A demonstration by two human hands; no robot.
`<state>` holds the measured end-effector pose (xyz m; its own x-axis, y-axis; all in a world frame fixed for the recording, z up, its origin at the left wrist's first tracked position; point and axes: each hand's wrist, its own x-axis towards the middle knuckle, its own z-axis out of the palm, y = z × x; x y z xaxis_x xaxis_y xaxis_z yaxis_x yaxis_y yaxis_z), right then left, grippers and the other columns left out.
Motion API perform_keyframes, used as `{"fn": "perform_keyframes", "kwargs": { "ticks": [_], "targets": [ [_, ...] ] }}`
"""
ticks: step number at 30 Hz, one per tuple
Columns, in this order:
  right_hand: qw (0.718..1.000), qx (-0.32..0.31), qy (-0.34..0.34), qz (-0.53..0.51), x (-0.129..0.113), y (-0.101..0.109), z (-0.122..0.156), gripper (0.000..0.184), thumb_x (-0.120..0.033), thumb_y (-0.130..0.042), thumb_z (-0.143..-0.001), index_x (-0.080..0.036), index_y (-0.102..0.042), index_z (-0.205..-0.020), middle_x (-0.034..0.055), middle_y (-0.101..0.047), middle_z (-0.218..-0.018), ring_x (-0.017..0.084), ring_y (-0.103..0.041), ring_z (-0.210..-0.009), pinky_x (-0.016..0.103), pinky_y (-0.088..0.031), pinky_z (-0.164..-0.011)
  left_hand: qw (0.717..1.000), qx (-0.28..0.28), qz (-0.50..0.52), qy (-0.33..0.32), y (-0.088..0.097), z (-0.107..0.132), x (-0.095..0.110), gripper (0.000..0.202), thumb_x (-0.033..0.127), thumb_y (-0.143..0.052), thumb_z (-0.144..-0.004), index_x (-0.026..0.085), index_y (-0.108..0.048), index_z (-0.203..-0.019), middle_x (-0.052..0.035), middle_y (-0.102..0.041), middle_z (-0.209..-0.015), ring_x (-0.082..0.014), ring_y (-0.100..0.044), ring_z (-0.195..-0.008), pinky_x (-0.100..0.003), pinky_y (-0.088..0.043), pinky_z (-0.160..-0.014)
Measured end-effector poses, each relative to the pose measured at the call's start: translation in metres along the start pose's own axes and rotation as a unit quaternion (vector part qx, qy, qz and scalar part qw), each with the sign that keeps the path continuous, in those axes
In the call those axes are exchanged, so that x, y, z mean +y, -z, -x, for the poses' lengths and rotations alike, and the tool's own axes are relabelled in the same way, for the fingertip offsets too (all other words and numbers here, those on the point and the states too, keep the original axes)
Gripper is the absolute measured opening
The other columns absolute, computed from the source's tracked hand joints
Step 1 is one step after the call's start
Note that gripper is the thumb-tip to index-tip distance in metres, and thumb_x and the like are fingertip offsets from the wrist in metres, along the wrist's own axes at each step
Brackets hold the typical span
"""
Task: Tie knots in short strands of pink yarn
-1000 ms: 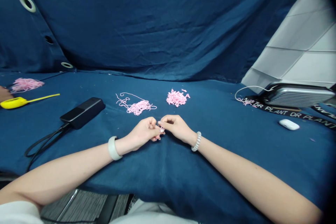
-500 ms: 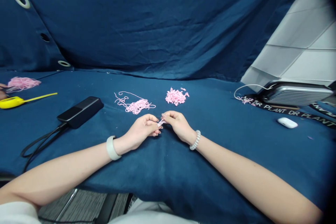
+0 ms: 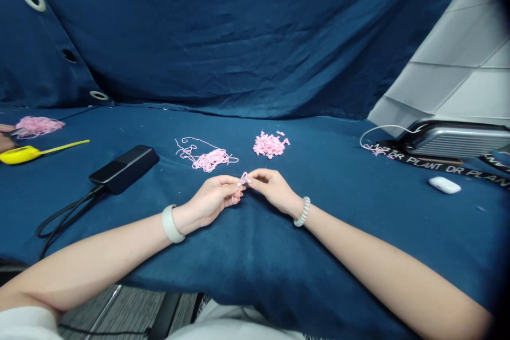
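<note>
My left hand [image 3: 211,199] and my right hand [image 3: 271,189] meet at the fingertips, pinching a short pink yarn piece [image 3: 243,178] that forms a small loop between them. Just beyond my hands lies a loose tangle of pink yarn [image 3: 207,160] on the blue cloth [image 3: 247,255]. To its right sits a heap of short cut pink yarn pieces [image 3: 270,145]. My left wrist wears a pale wide band [image 3: 170,224], and my right wrist a white coil bracelet [image 3: 303,211].
A black power bank [image 3: 124,169] with a cable lies left of my hands. Further left are a yellow tool [image 3: 24,154], a pink yarn bundle [image 3: 39,126] and a co-worker's hand [image 3: 5,141]. On the right are a silver case [image 3: 452,139], a lettered strap [image 3: 438,166] and a white earbud case [image 3: 444,185].
The small pink yarn piece now stands up as a loop between my fingertips. My hands have shifted only slightly, and the co-worker's hand at the left edge has moved little.
</note>
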<state>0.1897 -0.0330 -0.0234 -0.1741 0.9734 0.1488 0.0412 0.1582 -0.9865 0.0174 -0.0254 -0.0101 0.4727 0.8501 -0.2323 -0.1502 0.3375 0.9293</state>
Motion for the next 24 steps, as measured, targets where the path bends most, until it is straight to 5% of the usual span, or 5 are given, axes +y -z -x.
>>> {"fn": "perform_keyframes", "kwargs": {
  "ticks": [11, 20, 24],
  "targets": [
    [0.988, 0.090, 0.064, 0.104, -0.0024, -0.0059, 0.0036, 0.018, -0.031, -0.060, -0.076, -0.017, -0.061, -0.065, 0.0003, -0.060, -0.065, 0.012, -0.051, -0.062, 0.026, -0.039, -0.060, 0.999, -0.036, -0.009, 0.014, -0.0009, 0.0015, -0.0004, 0.015, 0.024, -0.070, -0.071, 0.011, -0.065, -0.075, -0.0022, -0.059, -0.069, -0.0052, -0.052, -0.058, -0.017, -0.043, -0.055],
    [0.988, 0.061, 0.088, 0.111, -0.0058, -0.0075, 0.0048, 0.017, -0.027, -0.061, -0.075, -0.017, -0.060, -0.062, -0.0006, -0.058, -0.063, 0.012, -0.051, -0.061, 0.025, -0.040, -0.061, 0.996, -0.063, -0.067, 0.012, -0.0072, 0.0071, 0.0036, 0.021, 0.029, -0.067, -0.073, 0.011, -0.060, -0.066, 0.0005, -0.054, -0.057, -0.0045, -0.045, -0.048, -0.019, -0.037, -0.049],
    [0.997, 0.023, 0.058, 0.055, -0.0054, -0.0041, 0.0030, 0.022, -0.035, -0.054, -0.081, -0.017, -0.066, -0.082, 0.0022, -0.064, -0.074, 0.013, -0.057, -0.068, 0.027, -0.045, -0.068, 0.995, -0.056, -0.085, -0.005, -0.0075, 0.0078, 0.0033, 0.019, 0.028, -0.064, -0.075, 0.012, -0.057, -0.067, 0.0012, -0.053, -0.059, -0.0047, -0.044, -0.048, -0.019, -0.035, -0.049]
  ]
}}
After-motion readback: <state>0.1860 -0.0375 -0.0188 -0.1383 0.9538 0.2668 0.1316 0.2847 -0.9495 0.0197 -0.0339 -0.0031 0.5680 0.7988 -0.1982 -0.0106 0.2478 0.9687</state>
